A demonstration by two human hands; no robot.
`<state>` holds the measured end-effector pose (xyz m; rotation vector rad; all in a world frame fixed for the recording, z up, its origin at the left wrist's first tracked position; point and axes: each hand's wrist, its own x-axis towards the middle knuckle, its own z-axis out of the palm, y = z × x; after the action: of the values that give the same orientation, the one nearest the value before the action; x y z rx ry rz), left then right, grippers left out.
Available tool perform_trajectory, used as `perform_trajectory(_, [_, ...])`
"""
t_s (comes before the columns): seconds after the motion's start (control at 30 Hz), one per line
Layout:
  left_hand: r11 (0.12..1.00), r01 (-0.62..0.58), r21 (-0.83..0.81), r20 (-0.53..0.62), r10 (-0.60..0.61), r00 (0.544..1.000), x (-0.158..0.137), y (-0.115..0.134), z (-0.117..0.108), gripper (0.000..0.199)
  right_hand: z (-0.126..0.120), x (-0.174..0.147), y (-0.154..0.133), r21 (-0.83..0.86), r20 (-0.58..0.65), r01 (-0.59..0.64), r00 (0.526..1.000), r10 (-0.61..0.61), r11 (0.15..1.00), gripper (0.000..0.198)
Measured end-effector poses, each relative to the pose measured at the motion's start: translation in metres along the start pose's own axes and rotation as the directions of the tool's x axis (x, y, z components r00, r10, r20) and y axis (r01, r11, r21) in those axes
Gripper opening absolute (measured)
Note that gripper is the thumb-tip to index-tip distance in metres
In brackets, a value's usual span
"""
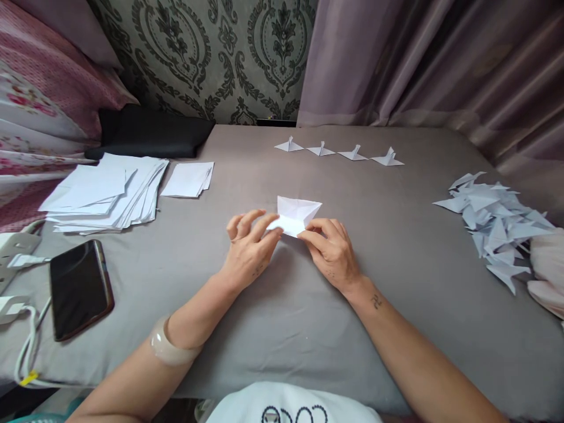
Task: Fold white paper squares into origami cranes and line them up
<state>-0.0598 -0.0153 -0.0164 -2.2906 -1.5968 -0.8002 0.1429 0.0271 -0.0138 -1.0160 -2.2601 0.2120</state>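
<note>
Frame centre: left hand (250, 249) and right hand (333, 254) pinch a creased, white, folded paper sheet (299, 209); uneven pulling could skew its creases.

Legible text: I read none | White shirt (247, 405), lower edge of view: dark looped lettering (294, 415), cut off, illegible to me | Right forearm (400, 341): small dark character-like mark (376, 301), undeciphered | Left grip (251, 248): faint marks (258, 270), too small to read
</note>
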Motion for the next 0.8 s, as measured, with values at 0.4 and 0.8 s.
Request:
perform_trajectory(0.4, [0.993, -0.063, -0.099, 0.24, 0.086, 0.967, 0.008, 0.006, 0.007, 0.03, -0.003, -0.013, 0.009, -0.007, 0.104, -0.023, 0.994, 0.024, 1.0, 0.026])
perform_trajectory(0.8, [0.988, -0.141, -0.067, 0.173, 0.151, 0.973, 0.006, -0.001, 0.006, 0.022, 0.0, -0.014, 0.012, -0.084, 0.135, -0.011, 0.991, 0.023, 0.996, 0.03])
